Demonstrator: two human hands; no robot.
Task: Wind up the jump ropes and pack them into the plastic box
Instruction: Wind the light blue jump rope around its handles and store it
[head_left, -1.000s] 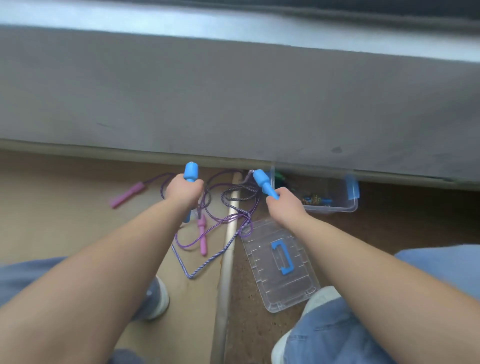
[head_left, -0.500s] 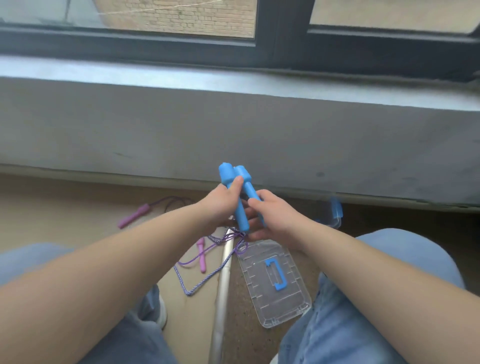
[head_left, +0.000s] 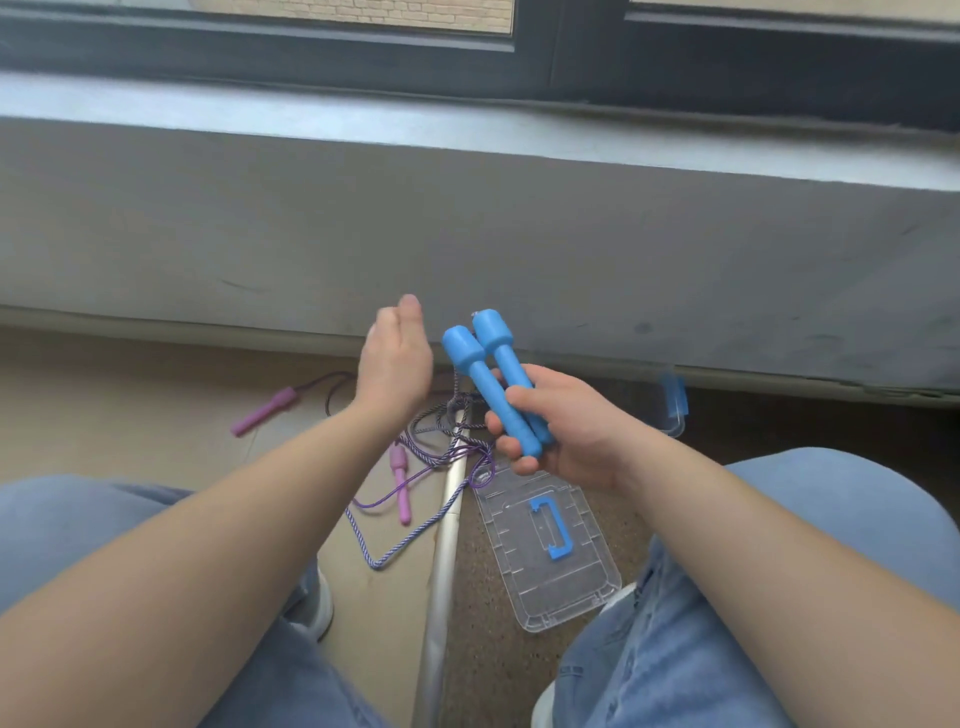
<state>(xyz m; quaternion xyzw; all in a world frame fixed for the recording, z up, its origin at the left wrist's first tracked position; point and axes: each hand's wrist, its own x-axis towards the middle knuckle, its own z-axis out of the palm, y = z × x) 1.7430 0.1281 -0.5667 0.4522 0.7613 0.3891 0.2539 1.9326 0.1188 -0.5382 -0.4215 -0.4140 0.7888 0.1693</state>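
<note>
The right hand (head_left: 566, 431) pinches both blue handles (head_left: 493, 384) together, likely as a winding core, while the left hand's (head_left: 395, 358) fingers (head_left: 408, 309) spread empty.

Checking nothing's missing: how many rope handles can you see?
4: two blue handles side by side in the right hand; two pink, one left, one among the cord.

Right hand (head_left: 566, 434) grips blue handles (head_left: 493, 379) — together.

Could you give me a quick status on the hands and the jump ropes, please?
Right hand gripping both blue handles. Left hand open, empty. Pink-handled rope loose on floor, tangled with blue's cord.
</note>
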